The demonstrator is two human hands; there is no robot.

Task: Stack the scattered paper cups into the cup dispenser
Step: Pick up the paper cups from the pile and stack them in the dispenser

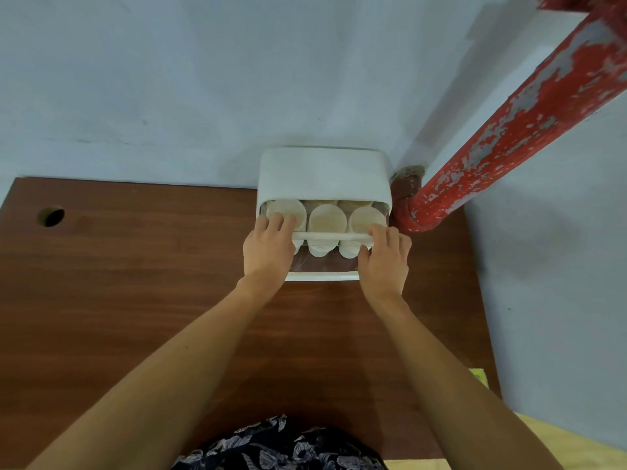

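Head view first: nearest to us, our patterned garment [271,446] sits at the desk's edge, and both forearms reach out over the brown wooden desk [118,283]. Further on, our left hand [268,249] lies against the left end of the cup dispenser [322,174], fingers fairly straight and touching the leftmost paper cup stack [288,210]. Our right hand [385,256] curls over the white front bar [332,236] at the right end, thumb under it and fingers above, pinching it. Behind the bar stand three rows of paper cups, the middle stack [327,218] and the right stack [366,218] beside the left one, all inside the dispenser under its white hood. We see no loose cups on the desk, so we judge the stacking nearly done. The cups look light, thin-walled and easily crushed; we would take them gently by the rim or sides. Beyond stand the pale wall [169,79] and a peeling red pipe [509,113].
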